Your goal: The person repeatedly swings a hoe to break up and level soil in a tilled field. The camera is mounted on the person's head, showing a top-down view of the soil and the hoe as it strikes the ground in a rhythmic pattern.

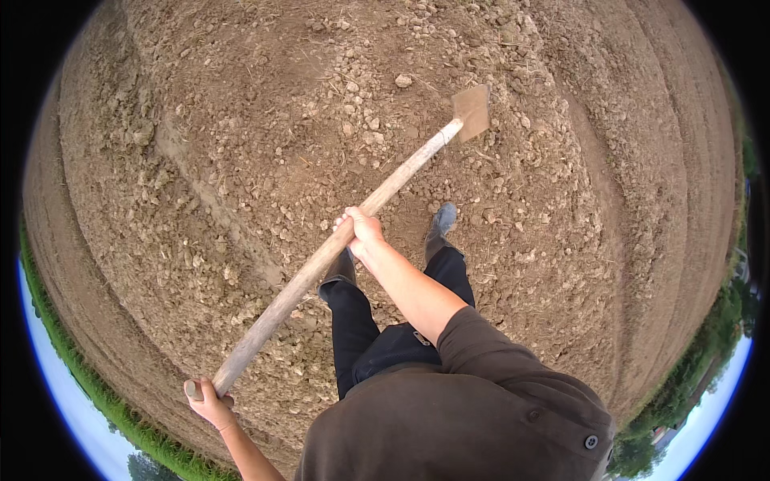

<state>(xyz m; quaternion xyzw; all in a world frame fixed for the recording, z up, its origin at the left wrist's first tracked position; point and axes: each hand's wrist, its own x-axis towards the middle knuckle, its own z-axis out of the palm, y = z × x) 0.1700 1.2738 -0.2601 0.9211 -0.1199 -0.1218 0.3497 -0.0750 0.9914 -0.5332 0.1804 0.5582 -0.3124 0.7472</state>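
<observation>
A hoe with a long wooden handle (pixel 301 278) crosses my view from lower left to upper right. Its flat, squarish metal blade (pixel 475 111) is at the far end, over loose soil; I cannot tell whether it touches the ground. Around the middle of the handle my right hand (pixel 362 230) is closed. My left hand (pixel 209 401) grips the handle's butt end, whose round cut face shows beside the fingers. Behind the handle, one of my boots (pixel 340 270) is partly hidden, while the other boot (pixel 444 222) stands in plain sight.
Dry tilled soil (pixel 252 150) full of clods spreads all around. Shallow furrows run along the left and along the right (pixel 601 174). A pale clod (pixel 403 80) lies left of the blade. Green grass (pixel 120 415) borders the field at lower left, with trees (pixel 680 385) at lower right.
</observation>
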